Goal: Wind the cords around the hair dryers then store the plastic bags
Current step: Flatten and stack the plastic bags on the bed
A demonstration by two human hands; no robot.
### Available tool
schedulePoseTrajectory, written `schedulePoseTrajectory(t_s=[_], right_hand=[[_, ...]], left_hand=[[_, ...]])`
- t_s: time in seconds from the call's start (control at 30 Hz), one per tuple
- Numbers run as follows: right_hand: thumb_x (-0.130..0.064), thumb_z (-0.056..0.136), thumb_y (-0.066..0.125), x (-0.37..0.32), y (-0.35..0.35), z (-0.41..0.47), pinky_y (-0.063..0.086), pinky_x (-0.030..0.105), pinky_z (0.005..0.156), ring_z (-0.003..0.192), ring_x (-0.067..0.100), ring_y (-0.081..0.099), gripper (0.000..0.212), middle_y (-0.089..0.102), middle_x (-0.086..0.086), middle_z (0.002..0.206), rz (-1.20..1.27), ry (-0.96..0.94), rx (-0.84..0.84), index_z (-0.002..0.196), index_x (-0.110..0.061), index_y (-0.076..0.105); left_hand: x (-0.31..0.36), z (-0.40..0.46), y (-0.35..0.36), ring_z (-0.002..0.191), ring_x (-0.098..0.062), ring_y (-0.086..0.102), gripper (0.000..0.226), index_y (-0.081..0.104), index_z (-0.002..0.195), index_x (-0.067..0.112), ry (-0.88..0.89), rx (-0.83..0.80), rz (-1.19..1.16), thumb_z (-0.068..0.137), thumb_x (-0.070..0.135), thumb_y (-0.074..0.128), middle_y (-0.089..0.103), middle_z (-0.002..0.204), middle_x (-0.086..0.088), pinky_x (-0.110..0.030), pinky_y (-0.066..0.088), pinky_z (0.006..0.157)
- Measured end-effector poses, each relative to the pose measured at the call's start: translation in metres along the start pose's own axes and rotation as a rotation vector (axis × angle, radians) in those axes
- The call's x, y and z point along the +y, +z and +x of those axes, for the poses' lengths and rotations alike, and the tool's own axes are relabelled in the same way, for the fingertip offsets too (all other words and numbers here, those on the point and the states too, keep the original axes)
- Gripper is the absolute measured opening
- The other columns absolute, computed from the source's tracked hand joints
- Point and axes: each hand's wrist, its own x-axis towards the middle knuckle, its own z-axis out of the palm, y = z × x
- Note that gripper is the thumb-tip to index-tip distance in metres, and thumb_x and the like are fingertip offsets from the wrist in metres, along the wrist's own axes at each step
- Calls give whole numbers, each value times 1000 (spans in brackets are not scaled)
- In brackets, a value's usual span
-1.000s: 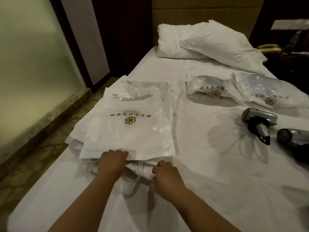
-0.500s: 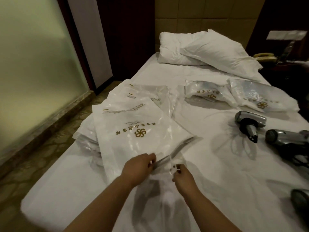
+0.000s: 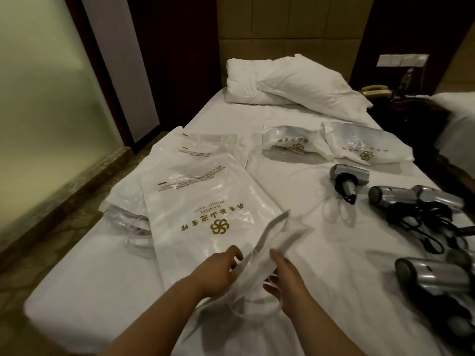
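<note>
Your left hand (image 3: 223, 272) covers the near edge of the top plastic bag (image 3: 205, 214), whose small print blurs beyond reading. The bags stacked beneath (image 3: 133, 201) show only their edges. Hair dryers (image 3: 434, 276) at right run past the frame's edge, their tangled cords (image 3: 421, 227) indistinguishable in shadow.

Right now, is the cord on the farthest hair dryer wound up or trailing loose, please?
Wound up. The farthest hair dryer has its black cord looped around the handle, with only a short end lying on the bed.

Bed (image 3: 290, 201): bags (image 3: 205, 209), dryers (image 3: 349, 176), pillows (image 3: 295, 83)
</note>
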Motion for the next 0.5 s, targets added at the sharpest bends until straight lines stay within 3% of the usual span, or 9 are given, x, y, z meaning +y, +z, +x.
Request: schedulePoseTrajectory(t_s=[0.13, 0.27, 0.4, 0.5], right_hand=[[-12, 93, 49, 3, -3, -1, 43, 25, 56, 65, 20, 56, 15, 62, 10, 83, -218, 0, 13, 101, -6, 60], [-2, 92, 40, 3, 0, -1, 43, 25, 55, 56, 19, 54, 22, 62, 11, 78, -327, -35, 4, 86, -12, 59], [-2, 87, 40, 4, -18, 7, 42, 27, 50, 48, 21, 55, 18, 66, 15, 77, -408, -22, 101, 87, -2, 59], [-1, 85, 42, 7, -36, 13, 40, 25, 48, 49, 21, 56, 17, 67, 17, 75, -414, 26, 133, 83, 0, 59]], left_hand=[[3, 8, 2, 103, -18, 58, 30, 46, 124, 21, -64, -29, 14, 96, 30, 50, 61, 122, -5, -26, 46, 86], [9, 14, 20, 105, -21, 57, 42, 43, 127, 23, -190, -16, 262, 94, 46, 47, 60, 120, -4, -31, 46, 89], [21, 20, 4, 103, -23, 57, 28, 53, 121, 21, -149, 222, 284, 99, 29, 37, 62, 118, -6, -29, 44, 80], [33, 25, -24, 112, -25, 55, 37, 49, 133, 23, -86, 349, 207, 97, 24, 40, 61, 124, -6, -30, 43, 83]])
